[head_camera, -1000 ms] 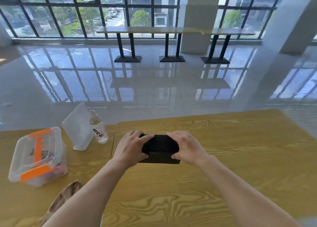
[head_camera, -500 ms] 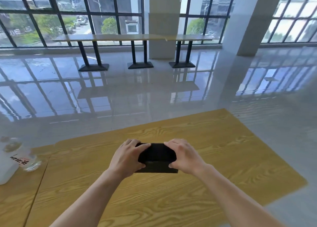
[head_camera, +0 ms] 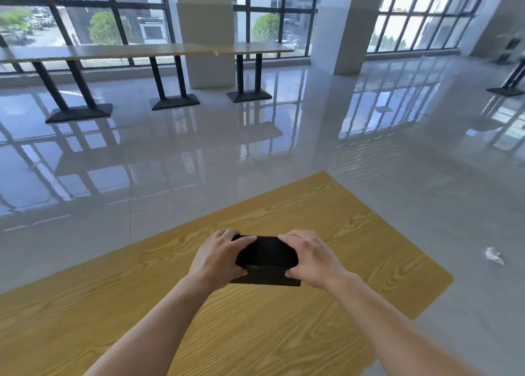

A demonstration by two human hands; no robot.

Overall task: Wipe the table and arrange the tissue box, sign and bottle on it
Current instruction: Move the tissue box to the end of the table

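Tissue box (head_camera: pixel 267 257): black, low and oblong, resting on the wooden table, toward its far right part, clasped at both short ends.
Hidden parts: both ends of the box covered by fingers; top opening not distinguishable against the dark surface; near side face visible, slightly lighter.
Left hand (head_camera: pixel 217 260): fingers curled over the left end and far edge, thumb laid along the top, grasping the box.
Right hand (head_camera: pixel 311 257): fingers wrapped over the right end, thumb tucked at the near corner, likewise grasping the box.
Forearms: bare, reaching in from the bottom edge, converging on the box; elbows cut off by the frame.
Table (head_camera: pixel 355 233): yellow wood grain, far corner pointing away, left and near parts cut off.
Scrap on floor (head_camera: pixel 494 255): small, white, crumpled, right of the table; nature hard to tell.
Floor (head_camera: pixel 199 162): glossy grey tile mirroring window bars.
Far tables (head_camera: pixel 170 50): long pale tops on black pedestal legs, along the windows.
Pillar (head_camera: pixel 335 23): white, square, between window bays.
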